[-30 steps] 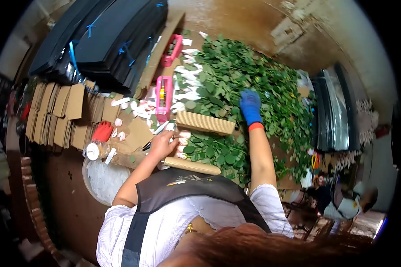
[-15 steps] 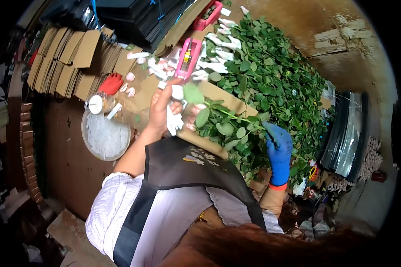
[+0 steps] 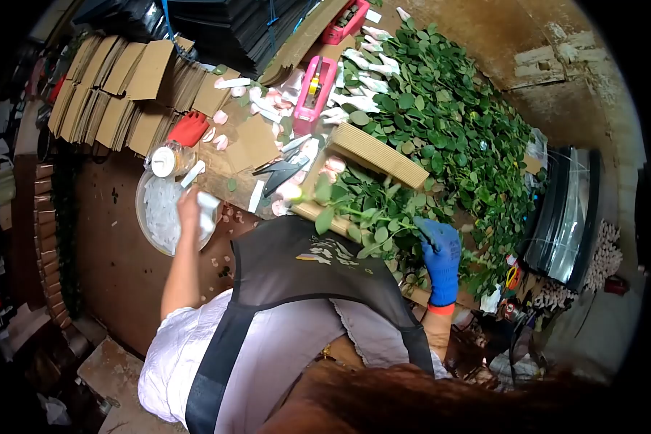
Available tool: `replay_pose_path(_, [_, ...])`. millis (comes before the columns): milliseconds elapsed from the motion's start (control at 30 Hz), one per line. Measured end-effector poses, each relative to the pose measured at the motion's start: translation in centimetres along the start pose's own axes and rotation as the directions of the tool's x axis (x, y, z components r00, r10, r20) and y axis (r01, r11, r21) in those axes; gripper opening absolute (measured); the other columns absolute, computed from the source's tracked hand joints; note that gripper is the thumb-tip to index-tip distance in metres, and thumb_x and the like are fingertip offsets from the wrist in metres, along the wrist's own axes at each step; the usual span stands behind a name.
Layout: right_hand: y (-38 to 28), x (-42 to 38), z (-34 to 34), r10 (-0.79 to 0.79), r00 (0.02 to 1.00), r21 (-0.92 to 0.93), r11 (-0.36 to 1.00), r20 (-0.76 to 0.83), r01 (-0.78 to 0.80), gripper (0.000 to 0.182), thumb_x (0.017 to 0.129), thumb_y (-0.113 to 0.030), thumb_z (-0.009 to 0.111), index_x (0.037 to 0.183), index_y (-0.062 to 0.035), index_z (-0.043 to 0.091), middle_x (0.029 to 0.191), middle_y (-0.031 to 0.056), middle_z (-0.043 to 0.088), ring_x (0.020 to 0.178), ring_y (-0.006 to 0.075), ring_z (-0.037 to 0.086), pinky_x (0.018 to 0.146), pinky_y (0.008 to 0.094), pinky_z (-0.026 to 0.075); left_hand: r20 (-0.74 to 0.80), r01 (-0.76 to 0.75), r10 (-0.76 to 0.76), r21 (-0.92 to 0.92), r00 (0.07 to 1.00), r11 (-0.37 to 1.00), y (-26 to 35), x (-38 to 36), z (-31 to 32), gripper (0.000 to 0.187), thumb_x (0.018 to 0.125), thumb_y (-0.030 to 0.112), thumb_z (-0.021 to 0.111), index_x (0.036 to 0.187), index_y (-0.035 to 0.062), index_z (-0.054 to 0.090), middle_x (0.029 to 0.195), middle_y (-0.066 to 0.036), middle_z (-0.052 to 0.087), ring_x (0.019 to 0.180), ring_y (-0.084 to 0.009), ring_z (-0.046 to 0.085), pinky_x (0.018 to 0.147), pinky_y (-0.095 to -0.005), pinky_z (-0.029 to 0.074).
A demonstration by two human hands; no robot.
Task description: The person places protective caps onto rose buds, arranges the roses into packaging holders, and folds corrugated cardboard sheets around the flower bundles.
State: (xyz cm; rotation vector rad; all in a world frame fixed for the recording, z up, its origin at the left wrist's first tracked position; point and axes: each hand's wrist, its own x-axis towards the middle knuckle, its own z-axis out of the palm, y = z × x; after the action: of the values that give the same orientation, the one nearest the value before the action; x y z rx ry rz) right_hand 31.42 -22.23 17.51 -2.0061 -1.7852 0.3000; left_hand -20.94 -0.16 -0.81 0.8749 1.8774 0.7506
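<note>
My left hand [image 3: 189, 211], bare and slightly blurred, is at the right side of a round tub [image 3: 146, 230] filled with white pieces. Its fingers are closed on a white sleeve [image 3: 209, 202]. My right hand [image 3: 439, 244], in a blue glove, grips the lower stem of a rose [image 3: 289, 191]. The rose has a pale pink bloom and green leaves, and its stem slants across the front of my dark apron [image 3: 267, 260]. Dark-handled cutters [image 3: 282, 173] lie on the bench just behind the bloom.
A heap of leafy rose stems [image 3: 456, 130] with white-wrapped heads covers the right side. Pink tape dispensers [image 3: 315, 98], loose petals, a corrugated cardboard strip [image 3: 376, 155], a jar [image 3: 168, 160] and a red glove [image 3: 188, 127] lie about. Folded cardboard [image 3: 94, 123] stands at left.
My left hand has moved from beside the rose's bloom left and down to the tub, uncovering the cutters. The rose and my gloved right hand have shifted slightly left and down.
</note>
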Motion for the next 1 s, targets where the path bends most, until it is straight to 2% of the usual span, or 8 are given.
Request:
replay_pose_path(100, [3.9,-1.5,2.5,0.104,0.992,-0.058,0.992,-0.073,-0.108,0.034,0.085,-0.006,0.069,0.117,-0.017,0.074,0.109,0.0122,0.072,0.099,0.0334,0.067,0.086,0.0413,0.053,-0.029,-0.087,0.255,0.897,0.966,0.433,-5.6,4.2,-8.5,0.029,0.094,0.035,0.064,0.098,0.0066,0.072,0.088,-0.015,0.071,0.079,-0.0302,0.066,0.076,-0.0412,0.053])
replay_pose_path(200, [8.8,-2.2,6.7,0.179,0.968,-0.041,0.981,-0.179,-0.189,0.028,0.089,-0.013,0.068,0.116,-0.0146,0.074,0.113,0.0136,0.071,0.102,0.035,0.066,0.091,0.0427,0.052,-0.075,0.085,0.222,0.996,0.972,-0.036,-6.4,2.7,-10.6,0.045,0.088,0.045,0.07,0.111,0.0058,0.07,0.128,-0.02,0.065,0.117,-0.0337,0.062,0.093,-0.0472,0.05])
replay_pose_path(367, [13.6,-0.9,11.9,0.267,0.962,-0.369,0.901,0.051,-0.23,0.028,0.089,-0.024,0.069,0.116,-0.0145,0.071,0.115,0.0129,0.07,0.104,0.0335,0.066,0.093,0.0438,0.052,0.431,-0.297,-0.38,0.884,0.819,0.362,-4.1,5.4,-2.4,0.044,0.088,0.045,0.067,0.099,0.0028,0.075,0.102,-0.022,0.073,0.095,-0.0338,0.07,0.083,-0.0425,0.053])
replay_pose_path(400, [13.3,-0.5,12.3,0.319,0.939,-0.432,0.87,0.126,-0.238,0.029,0.089,-0.027,0.069,0.116,-0.0145,0.07,0.114,0.0129,0.07,0.105,0.0333,0.066,0.093,0.0438,0.052,0.559,-0.305,-0.322,0.753,0.764,0.583,0.0,2.4,0.0,0.044,0.088,0.043,0.067,0.077,0.0004,0.074,0.066,-0.011,0.069,0.058,-0.022,0.066,0.061,-0.0364,0.052])
replay_pose_path(467, [9.5,1.1,9.6,0.468,0.865,-0.618,0.739,0.184,-0.268,0.033,0.088,-0.03,0.07,0.117,-0.0148,0.069,0.114,0.0133,0.069,0.105,0.0328,0.065,0.093,0.0431,0.052,0.771,-0.443,-0.106,0.466,0.628,0.766,4.0,-0.6,3.6,0.038,0.096,0.035,0.061,0.082,0.0007,0.071,0.067,-0.01,0.068,0.057,-0.0202,0.064,0.059,-0.0346,0.051])
replay_pose_path(633, [1.9,3.9,4.5,0.546,0.723,-0.528,0.797,0.424,-0.293,0.035,0.087,-0.039,0.066,0.117,-0.0224,0.069,0.098,0.0145,0.071,0.094,0.033,0.068,0.083,0.0454,0.054,0.76,-0.679,0.373,0.119,0.532,0.725,7.5,-4.9,11.1,0.023,0.097,0.025,0.062,0.107,0.0046,0.066,0.1,-0.012,0.07,0.094,-0.0249,0.068,0.08,-0.0382,0.052])
replay_pose_path(733, [-4.2,7.1,8.0,0.152,0.829,-0.016,0.985,0.538,-0.171,0.029,0.088,-0.039,0.064,0.111,-0.0217,0.07,0.093,0.0142,0.072,0.089,0.0352,0.069,0.078,0.0448,0.054,0.765,-0.911,0.57,0.051,0.299,0.409,8.5,-5.4,16.1,0.02,0.091,0.012,0.06,0.11,0.0087,0.065,0.109,-0.013,0.062,0.111,-0.0348,0.057,0.097,-0.0452,0.043])
replay_pose_path(1000, [-4.4,10.6,19.3,0.143,0.614,-0.324,0.926,0.777,0.195,0.033,0.091,-0.043,0.06,0.106,-0.0157,0.071,0.097,0.0148,0.074,0.093,0.0298,0.072,0.08,0.0447,0.055,0.919,-0.977,0.39,-0.038,0.049,0.211,8.4,-3.7,21.0,0.062,0.079,0.019,0.073,0.138,0.0147,0.053,0.157,-0.023,0.028,0.152,-0.0409,0.016,0.124,-0.0573,0.005])
